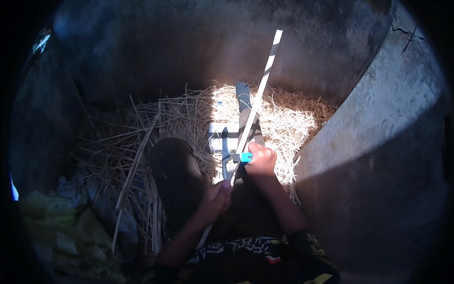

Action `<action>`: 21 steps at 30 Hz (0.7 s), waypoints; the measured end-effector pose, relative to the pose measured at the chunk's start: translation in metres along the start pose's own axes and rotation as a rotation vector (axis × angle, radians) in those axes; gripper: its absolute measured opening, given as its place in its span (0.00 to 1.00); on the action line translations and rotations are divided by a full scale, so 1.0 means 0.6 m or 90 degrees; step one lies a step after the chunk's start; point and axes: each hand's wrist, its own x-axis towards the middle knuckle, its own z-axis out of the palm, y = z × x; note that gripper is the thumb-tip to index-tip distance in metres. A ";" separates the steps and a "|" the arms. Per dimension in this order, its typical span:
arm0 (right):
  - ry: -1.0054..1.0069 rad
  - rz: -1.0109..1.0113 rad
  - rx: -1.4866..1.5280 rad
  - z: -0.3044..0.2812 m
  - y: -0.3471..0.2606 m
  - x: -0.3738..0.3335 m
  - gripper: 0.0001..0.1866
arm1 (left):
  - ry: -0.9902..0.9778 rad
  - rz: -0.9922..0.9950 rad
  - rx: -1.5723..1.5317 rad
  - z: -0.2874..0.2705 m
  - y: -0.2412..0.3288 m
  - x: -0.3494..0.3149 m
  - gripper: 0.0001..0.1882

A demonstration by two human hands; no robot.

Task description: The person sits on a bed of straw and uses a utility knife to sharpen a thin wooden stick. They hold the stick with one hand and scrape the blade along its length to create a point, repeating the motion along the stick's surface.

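Head view: hands [239, 180] grip pale strip [259, 94] over straw [184, 118].

The hands work in a tight pocket. A curved concrete wall [378, 142] closes off the right side, close beside the right hand [261, 161]. Loose straw [179, 118] covers the floor ahead and left. The long thin strip [259, 94] slants up across the middle, and the person's knee [172, 165] blocks the left hand [215, 199] from that side.
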 end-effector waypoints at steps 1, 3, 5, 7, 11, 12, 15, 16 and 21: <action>0.003 0.078 -0.022 0.003 0.004 0.023 0.07 | 0.003 0.000 0.004 0.002 -0.001 -0.002 0.20; 0.023 0.079 -0.029 -0.005 0.036 0.069 0.06 | 0.004 0.000 0.009 0.014 -0.001 -0.004 0.20; 0.043 -0.001 -0.042 -0.006 0.047 0.096 0.08 | 0.005 0.028 0.001 0.009 -0.002 -0.006 0.20; 0.052 -0.081 -0.082 -0.003 0.046 0.126 0.09 | 0.018 0.045 -0.007 0.002 0.003 -0.008 0.20; 0.139 -0.127 -0.209 -0.007 0.051 0.201 0.09 | 0.036 0.030 -0.011 -0.002 0.008 -0.015 0.19; 0.132 -0.090 -0.248 -0.010 0.060 0.223 0.09 | 0.036 0.025 -0.005 -0.004 0.009 -0.017 0.19; 0.116 0.079 -0.269 -0.007 0.084 0.309 0.05 | 0.058 -0.027 -0.011 -0.008 0.009 -0.026 0.19; 0.111 0.112 -0.292 -0.005 0.091 0.328 0.06 | 0.053 -0.016 -0.001 -0.009 0.008 -0.029 0.19; 0.050 0.217 -0.316 -0.005 0.120 0.393 0.07 | 0.007 0.010 -0.018 -0.018 0.004 -0.026 0.20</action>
